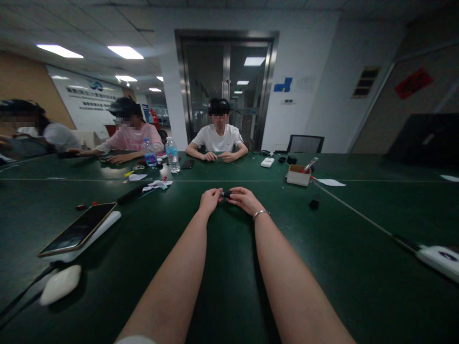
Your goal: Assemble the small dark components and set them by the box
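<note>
Black and slim, a small object (225,194) sits between the person's two hands, over the middle of the green table (229,267); its details are too small to make out, and I cannot tell whether it touches the tabletop. The left hand (211,200) has its thumb and fingers closed on one end, and the right hand (245,200) pinches the other, its fingers slightly spread. Round the right wrist is a silvery bracelet (261,215). Right of the hands, well apart, stands a little dark item (314,202), with an open box (298,177) beyond it and a white sheet (332,182) beside that box. To the left lie crumpled papers (158,185) and, nearer, a phone (81,229) resting tilted on something white, with a rounded white case (60,285) close by. Farther off, two water bottles (172,155) stand near a co-worker in a white shirt (218,138), seated opposite before glass doors (225,71)
</note>
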`<action>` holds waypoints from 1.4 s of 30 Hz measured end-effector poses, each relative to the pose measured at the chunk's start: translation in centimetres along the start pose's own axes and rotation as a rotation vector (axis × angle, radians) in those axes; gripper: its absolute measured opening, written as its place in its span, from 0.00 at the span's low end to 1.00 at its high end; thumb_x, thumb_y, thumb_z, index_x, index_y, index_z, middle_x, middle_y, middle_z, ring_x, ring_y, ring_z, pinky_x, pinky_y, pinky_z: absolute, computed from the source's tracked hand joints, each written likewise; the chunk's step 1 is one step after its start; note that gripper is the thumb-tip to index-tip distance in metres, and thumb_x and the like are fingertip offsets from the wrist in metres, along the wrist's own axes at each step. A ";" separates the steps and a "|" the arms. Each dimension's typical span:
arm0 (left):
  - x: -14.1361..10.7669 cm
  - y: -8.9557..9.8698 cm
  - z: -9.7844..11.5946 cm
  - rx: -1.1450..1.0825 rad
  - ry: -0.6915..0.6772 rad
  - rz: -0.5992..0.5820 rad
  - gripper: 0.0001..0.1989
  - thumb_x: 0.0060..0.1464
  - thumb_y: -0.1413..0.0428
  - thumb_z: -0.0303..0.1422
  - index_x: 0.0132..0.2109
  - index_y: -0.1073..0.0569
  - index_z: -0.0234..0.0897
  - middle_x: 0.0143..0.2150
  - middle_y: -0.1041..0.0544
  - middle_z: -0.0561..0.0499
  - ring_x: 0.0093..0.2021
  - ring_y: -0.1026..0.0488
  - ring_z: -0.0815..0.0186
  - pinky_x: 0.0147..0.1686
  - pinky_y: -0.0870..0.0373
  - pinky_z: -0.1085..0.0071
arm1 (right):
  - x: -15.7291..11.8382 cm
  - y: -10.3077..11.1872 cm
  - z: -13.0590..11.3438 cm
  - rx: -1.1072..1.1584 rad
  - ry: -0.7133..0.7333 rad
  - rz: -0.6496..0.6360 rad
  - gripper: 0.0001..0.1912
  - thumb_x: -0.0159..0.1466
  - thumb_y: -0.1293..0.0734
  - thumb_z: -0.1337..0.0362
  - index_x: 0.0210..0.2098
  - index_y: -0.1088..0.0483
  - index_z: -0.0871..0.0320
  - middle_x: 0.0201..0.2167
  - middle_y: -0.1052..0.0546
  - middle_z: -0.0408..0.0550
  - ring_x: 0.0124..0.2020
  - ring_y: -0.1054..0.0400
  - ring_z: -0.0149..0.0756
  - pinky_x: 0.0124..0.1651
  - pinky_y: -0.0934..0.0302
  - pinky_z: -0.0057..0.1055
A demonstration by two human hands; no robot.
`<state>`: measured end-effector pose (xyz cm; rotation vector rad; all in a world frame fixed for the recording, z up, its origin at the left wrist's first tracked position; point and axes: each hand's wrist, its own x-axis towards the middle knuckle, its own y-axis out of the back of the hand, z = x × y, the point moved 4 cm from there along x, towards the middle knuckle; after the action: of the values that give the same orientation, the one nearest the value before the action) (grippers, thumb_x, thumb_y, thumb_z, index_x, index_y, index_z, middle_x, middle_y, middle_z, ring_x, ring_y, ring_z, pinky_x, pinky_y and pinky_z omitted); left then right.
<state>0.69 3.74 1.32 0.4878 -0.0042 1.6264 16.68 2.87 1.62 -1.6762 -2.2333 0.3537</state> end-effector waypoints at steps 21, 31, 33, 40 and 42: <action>-0.1 -0.5 0.5 -0.205 -0.001 -0.083 0.11 0.48 0.44 0.37 0.34 0.27 0.32 0.23 0.26 0.51 0.24 0.31 0.70 0.27 0.37 0.73 | 0.1 0.2 0.0 -0.006 -0.040 0.060 0.06 0.56 0.31 0.75 0.33 0.29 0.63 0.24 0.24 0.46 0.21 0.28 0.29 0.25 0.31 0.22; 0.0 -0.3 0.3 -0.159 -0.022 -0.054 0.16 0.48 0.46 0.44 0.32 0.28 0.33 0.23 0.27 0.52 0.24 0.33 0.70 0.26 0.38 0.74 | 0.0 0.1 0.0 -0.007 -0.022 0.021 0.09 0.53 0.30 0.75 0.34 0.29 0.63 0.30 0.23 0.47 0.24 0.27 0.29 0.31 0.29 0.25; 0.0 -0.3 0.3 -0.152 -0.022 -0.040 0.17 0.48 0.46 0.45 0.31 0.28 0.34 0.22 0.28 0.52 0.23 0.33 0.70 0.26 0.38 0.74 | 0.0 0.0 0.0 -0.013 -0.024 0.017 0.09 0.53 0.29 0.75 0.34 0.29 0.62 0.30 0.23 0.47 0.25 0.27 0.29 0.32 0.29 0.25; 0.0 -0.1 0.2 -0.096 -0.007 -0.020 0.18 0.48 0.48 0.47 0.30 0.28 0.35 0.23 0.27 0.51 0.24 0.32 0.69 0.27 0.38 0.73 | -0.1 -0.2 0.0 -0.047 -0.018 -0.013 0.10 0.52 0.29 0.75 0.33 0.28 0.61 0.32 0.23 0.46 0.25 0.27 0.27 0.33 0.29 0.25; 0.0 -0.1 0.1 -0.073 0.005 -0.024 0.18 0.49 0.48 0.47 0.30 0.28 0.35 0.23 0.27 0.51 0.24 0.32 0.69 0.27 0.38 0.73 | -0.2 -0.2 0.0 -0.060 -0.020 -0.015 0.10 0.52 0.29 0.76 0.33 0.28 0.61 0.32 0.24 0.46 0.25 0.27 0.27 0.33 0.29 0.25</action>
<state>0.82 3.74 1.39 0.4259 -0.0535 1.5980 16.52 2.65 1.69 -1.6921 -2.2915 0.3034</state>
